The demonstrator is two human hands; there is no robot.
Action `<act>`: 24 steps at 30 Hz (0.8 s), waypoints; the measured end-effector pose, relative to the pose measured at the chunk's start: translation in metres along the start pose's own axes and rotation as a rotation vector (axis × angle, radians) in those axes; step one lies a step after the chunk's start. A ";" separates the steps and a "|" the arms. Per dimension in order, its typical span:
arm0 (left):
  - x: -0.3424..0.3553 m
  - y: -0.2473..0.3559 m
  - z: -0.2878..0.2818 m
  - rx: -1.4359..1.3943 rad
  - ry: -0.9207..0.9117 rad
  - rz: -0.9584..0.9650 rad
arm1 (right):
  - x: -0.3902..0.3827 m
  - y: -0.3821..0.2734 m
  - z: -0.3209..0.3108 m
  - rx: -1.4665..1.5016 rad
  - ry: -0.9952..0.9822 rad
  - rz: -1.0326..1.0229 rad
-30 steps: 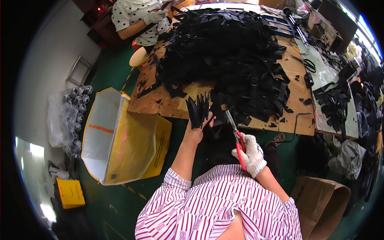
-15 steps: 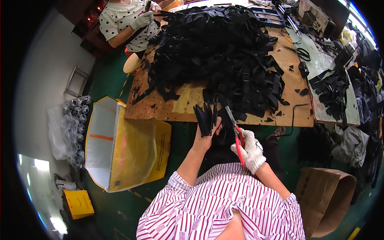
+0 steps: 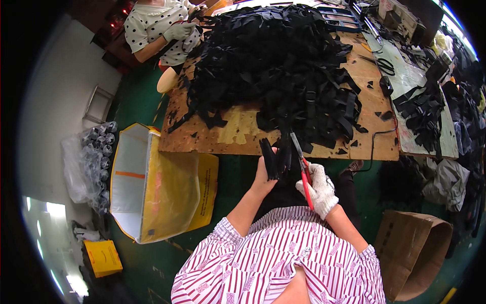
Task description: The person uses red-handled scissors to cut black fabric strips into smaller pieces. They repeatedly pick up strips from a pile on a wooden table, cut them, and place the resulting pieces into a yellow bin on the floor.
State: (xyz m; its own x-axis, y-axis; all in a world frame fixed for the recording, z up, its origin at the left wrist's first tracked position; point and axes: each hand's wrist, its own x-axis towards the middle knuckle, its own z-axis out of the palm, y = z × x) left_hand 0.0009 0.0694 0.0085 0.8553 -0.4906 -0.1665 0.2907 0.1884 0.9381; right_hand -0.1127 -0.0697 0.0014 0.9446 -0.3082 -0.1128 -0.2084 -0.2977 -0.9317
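A bunch of black webbing straps [image 3: 270,159] is gripped in my bare left hand [image 3: 262,177], just off the table's near edge. My right hand [image 3: 320,189], in a white knitted glove, is closed round the red handles of a pair of scissors [image 3: 306,175]. The metal blades point up and away, beside the straps and over the table edge. Whether the blades touch a strap I cannot tell. Beyond both hands lies a big heap of black straps [image 3: 273,61], some hanging toward my hands.
The wooden table [image 3: 212,144] bears black scraps. Black-handled scissors [image 3: 382,65] lie on its right. A yellow-sided bin [image 3: 172,187] stands at left, a cardboard box [image 3: 407,253] at lower right. A co-worker [image 3: 157,33] in a dotted top, wearing a glove, works at far left.
My left hand has shifted right with the straps, which fan out less and sit closer to the scissors. The scissors' blades look closer together. My right hand has barely moved.
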 end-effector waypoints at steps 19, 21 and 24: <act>0.003 0.042 -0.057 -0.075 0.065 0.144 | 0.011 0.003 -0.013 0.493 0.168 0.291; 0.004 0.052 -0.082 -0.122 0.052 0.113 | 0.007 0.005 -0.011 0.544 0.142 0.287; 0.009 0.062 -0.093 -0.119 0.031 0.237 | 0.005 0.009 -0.010 0.560 0.129 0.268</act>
State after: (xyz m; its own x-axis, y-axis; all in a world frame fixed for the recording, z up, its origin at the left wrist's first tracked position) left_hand 0.0663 0.1558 0.0369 0.9176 -0.3952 0.0431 0.1272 0.3947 0.9100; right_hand -0.1128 -0.0827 -0.0043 0.8326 -0.4236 -0.3568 -0.2356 0.3122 -0.9203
